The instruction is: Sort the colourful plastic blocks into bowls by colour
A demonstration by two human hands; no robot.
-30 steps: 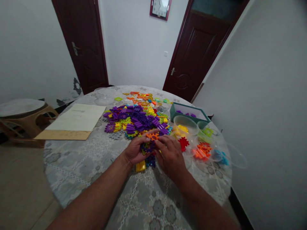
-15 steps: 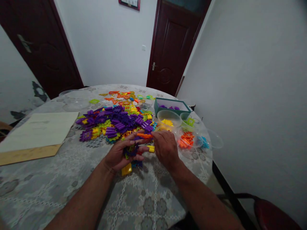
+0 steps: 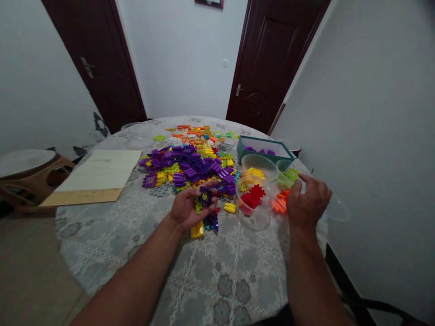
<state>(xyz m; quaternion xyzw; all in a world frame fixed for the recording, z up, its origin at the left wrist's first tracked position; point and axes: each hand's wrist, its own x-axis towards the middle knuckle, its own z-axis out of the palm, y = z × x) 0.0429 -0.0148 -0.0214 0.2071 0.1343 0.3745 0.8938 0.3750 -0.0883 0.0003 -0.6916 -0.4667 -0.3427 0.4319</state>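
Two dark red doors stand at 11 o'clock (image 3: pixel 97 63) and 1 o'clock (image 3: pixel 272 63) beyond a round tabletop (image 3: pixel 112 244) in a patterned grey cloth; all clock directions run from the left hand (image 3: pixel 193 206), with 12 straight ahead. This hand lies palm up near the middle, its grip on a purple piece (image 3: pixel 205 196): the thumb sits at the edge, the fingers stretch out underneath. A green piece (image 3: pixel 199 207) lies against it in the palm.

The right hand (image 3: pixel 307 199) is at 3 o'clock, just beside or over the orange pieces (image 3: pixel 280 202); whether it touches them cannot be told. Its grip is apart, a gap between thumb and forefinger, the other fingers curled.

The red pieces (image 3: pixel 254 194) sit in a clear tub nearer at 3 o'clock, with a yellow piece (image 3: pixel 230 208) between tub and left hand. At 2 o'clock are a tub of yellow pieces (image 3: pixel 255 173) and, behind it, a green box (image 3: pixel 287 155) holding purple pieces. A mixed pile (image 3: pixel 190 165), mostly purple, spreads at 12. Paper (image 3: pixel 105 167) lies at 10, and a yellow block (image 3: pixel 197 229) at 6, just below the left hand.
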